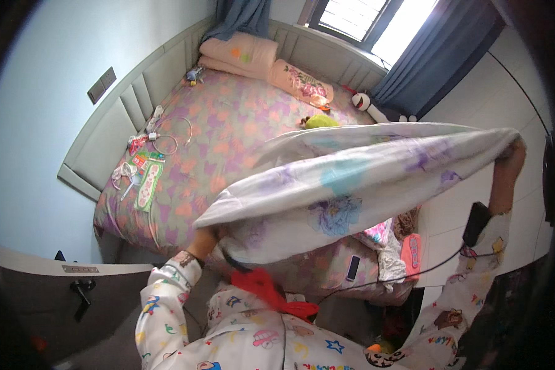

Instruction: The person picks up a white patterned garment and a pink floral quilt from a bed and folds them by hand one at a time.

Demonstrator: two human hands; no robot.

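A white fabric sheet (pixel 282 194) with purple and blue flowers is stretched between my two hands above the bed. My left hand (pixel 206 241) grips its near left end, low in front of me. At the far right, my right hand (pixel 513 155) is raised and holds the other end; folds of cloth hide most of its fingers. The sheet sags in the middle, covering part of the patterned bed sheet (pixel 222 120). A black device (pixel 476 224) with a cable is at my right wrist.
Folded pink bedding (pixel 238 53) and a floral pillow (pixel 303 83) lie at the headboard. Packets, a white cable (pixel 173 143) and a headband sit on the left. A phone (pixel 352 268) and crumpled clothes (pixel 391 259) rest on the near edge. A door handle (pixel 83 289) is lower left.
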